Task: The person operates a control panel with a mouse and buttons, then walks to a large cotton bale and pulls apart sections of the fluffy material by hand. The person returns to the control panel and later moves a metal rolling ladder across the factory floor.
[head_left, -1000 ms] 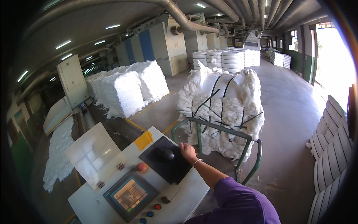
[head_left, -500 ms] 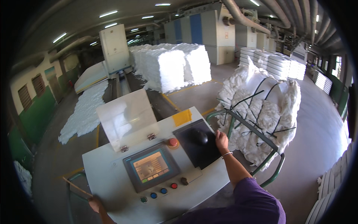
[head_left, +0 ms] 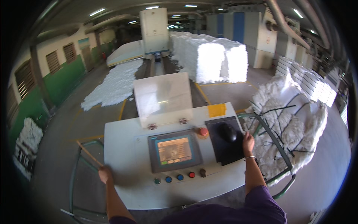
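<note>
In front of me stands a light grey control console (head_left: 126,149) with a lit touchscreen (head_left: 174,151), a red emergency-stop button (head_left: 202,132) and a row of small coloured buttons and a black knob below. My left hand (head_left: 105,174) is closed at the console's left edge, round a thin wooden stick (head_left: 89,153) that points forward and left. At the right edge, my right hand (head_left: 248,144) is closed over the console's rim beside a black pad (head_left: 231,149) with a black mouse (head_left: 228,132) on it. A raised clear cover (head_left: 163,99) stands behind the screen.
Green tube rails (head_left: 276,138) flank the console. To the right sits a strapped bale of white fibre (head_left: 298,123). Ahead are large white fibre blocks (head_left: 210,61), a tall machine tower (head_left: 154,31) on a track, and loose fibre (head_left: 115,84) on the floor.
My view has turned left, so the console and bales sit further right in the picture. More of my left forearm shows. Both hands stay at the console's sides.
</note>
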`<action>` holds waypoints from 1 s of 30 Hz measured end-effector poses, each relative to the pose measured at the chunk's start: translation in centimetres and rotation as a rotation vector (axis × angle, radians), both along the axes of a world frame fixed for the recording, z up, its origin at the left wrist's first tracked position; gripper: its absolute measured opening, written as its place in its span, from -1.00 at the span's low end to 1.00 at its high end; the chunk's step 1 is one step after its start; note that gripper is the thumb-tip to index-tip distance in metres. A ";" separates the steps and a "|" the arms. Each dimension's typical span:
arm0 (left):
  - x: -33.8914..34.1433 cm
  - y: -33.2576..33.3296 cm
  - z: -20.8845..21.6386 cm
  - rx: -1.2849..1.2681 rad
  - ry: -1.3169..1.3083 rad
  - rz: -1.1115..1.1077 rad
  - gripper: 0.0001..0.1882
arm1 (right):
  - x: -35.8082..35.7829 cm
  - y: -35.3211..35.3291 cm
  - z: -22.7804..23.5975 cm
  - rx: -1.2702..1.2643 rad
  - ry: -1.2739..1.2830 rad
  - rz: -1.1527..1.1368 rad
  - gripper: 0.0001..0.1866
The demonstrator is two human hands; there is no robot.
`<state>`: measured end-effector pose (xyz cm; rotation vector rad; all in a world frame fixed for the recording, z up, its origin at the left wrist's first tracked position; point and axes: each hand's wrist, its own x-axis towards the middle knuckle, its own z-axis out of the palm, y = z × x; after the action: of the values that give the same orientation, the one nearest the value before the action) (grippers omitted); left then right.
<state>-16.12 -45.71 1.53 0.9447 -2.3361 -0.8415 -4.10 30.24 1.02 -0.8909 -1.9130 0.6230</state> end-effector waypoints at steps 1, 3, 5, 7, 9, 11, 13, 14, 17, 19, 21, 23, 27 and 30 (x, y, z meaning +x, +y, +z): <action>0.1 0.1 0.2 -0.012 -0.014 -0.011 -0.54 | 0.0 0.1 0.0 -0.023 0.014 0.006 -0.52; 0.1 0.3 0.4 -0.082 -0.054 0.006 -0.58 | 0.0 0.2 0.0 0.007 0.041 0.040 -0.52; 0.0 0.3 0.4 -0.086 -0.052 0.017 -0.62 | 0.0 0.3 0.0 0.038 -0.020 0.035 -0.50; -0.2 0.3 0.3 -0.066 -0.043 0.027 -0.63 | 0.1 0.3 -0.1 0.083 -0.024 0.023 -0.49; -0.3 0.2 0.2 -0.069 -0.039 0.037 -0.64 | 0.0 0.4 -0.2 0.088 -0.036 0.043 -0.48; -0.4 0.1 0.0 -0.085 -0.036 0.043 -0.64 | 0.0 0.5 -0.3 0.116 -0.029 0.029 -0.48; -0.4 0.0 -0.1 -0.072 -0.039 0.036 -0.64 | -0.1 0.6 -0.4 0.097 -0.034 0.039 -0.48; -0.4 0.0 -0.3 -0.069 -0.039 0.035 -0.64 | -0.1 0.7 -0.4 0.091 -0.025 0.041 -0.48; -0.4 -0.5 -0.6 -0.070 -0.069 0.039 -0.63 | -0.2 0.7 -0.5 0.045 0.003 0.053 -0.50; -0.4 -0.7 -0.8 -0.119 -0.094 -0.001 -0.60 | -0.2 0.6 -0.5 0.016 0.033 0.020 -0.53; -0.6 -0.7 -0.8 -0.116 -0.074 -0.036 -0.59 | -0.3 0.6 -0.5 -0.032 0.028 -0.012 -0.55; -0.6 -0.5 -0.6 -0.047 -0.052 -0.001 -0.61 | -0.2 0.4 -0.4 -0.023 0.058 0.000 -0.56; -0.1 0.1 0.3 0.001 -0.058 0.001 -0.63 | 0.3 -0.1 0.0 0.160 0.003 0.027 -0.55; 0.2 0.4 0.8 0.014 -0.075 -0.008 -0.59 | 0.4 -0.4 0.4 0.104 0.031 0.060 -0.57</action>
<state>-15.94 -45.34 2.35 0.9894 -2.4021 -0.8395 -3.69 29.80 1.41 -0.7570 -1.9319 0.5645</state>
